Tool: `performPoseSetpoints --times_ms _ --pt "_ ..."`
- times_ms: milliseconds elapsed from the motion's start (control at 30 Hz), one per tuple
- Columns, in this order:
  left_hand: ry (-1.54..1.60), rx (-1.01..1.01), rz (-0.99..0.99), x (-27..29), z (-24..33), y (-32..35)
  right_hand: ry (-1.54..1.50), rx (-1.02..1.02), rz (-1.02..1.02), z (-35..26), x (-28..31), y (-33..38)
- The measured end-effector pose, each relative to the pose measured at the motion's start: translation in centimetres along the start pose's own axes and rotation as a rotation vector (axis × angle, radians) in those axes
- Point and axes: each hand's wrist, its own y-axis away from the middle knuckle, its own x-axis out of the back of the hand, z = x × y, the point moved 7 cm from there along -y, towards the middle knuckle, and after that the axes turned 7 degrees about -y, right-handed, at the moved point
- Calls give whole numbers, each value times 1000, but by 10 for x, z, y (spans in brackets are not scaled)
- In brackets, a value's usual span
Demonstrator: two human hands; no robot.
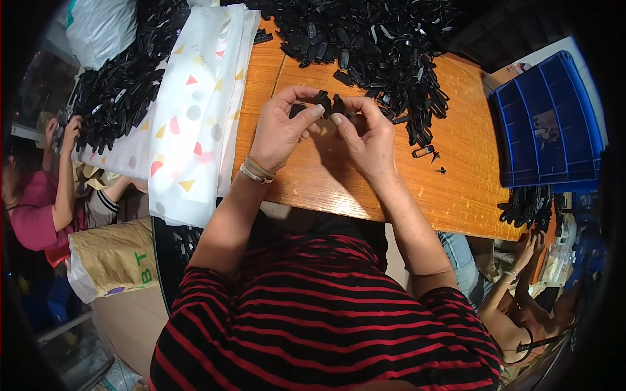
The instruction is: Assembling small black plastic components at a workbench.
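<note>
Above the wooden table point(319, 186) my two hands are raised close together, fingertips almost meeting. My left hand point(280, 133) pinches a small black plastic part point(323, 100) between thumb and forefinger. Another dark bit point(297, 109) shows within its curled fingers. Thumb and forefinger of my right hand point(373, 144) grip a second black plastic part point(338, 102), right beside the first. Whether the two parts touch or join, I cannot tell. Beyond my hands spreads a large heap of similar black parts point(365, 32), with several loose pieces point(424, 152) trailing down its right side.
A patterned white plastic sheet point(195, 117) covers the table's left side. More black parts point(120, 104) lie there, near a person in a magenta top point(39, 212). To the right stands a blue crate point(548, 124); below it, another person's hand point(529, 251) reaches toward black parts point(527, 207).
</note>
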Motion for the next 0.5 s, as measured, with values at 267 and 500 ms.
performPoseSetpoints --times_ms 267,500 --pt "-67 -100 57 1 7 2 200 258 4 -19 -2 0" --pt "-87 -80 42 -9 -1 12 263 306 31 -25 -5 7"
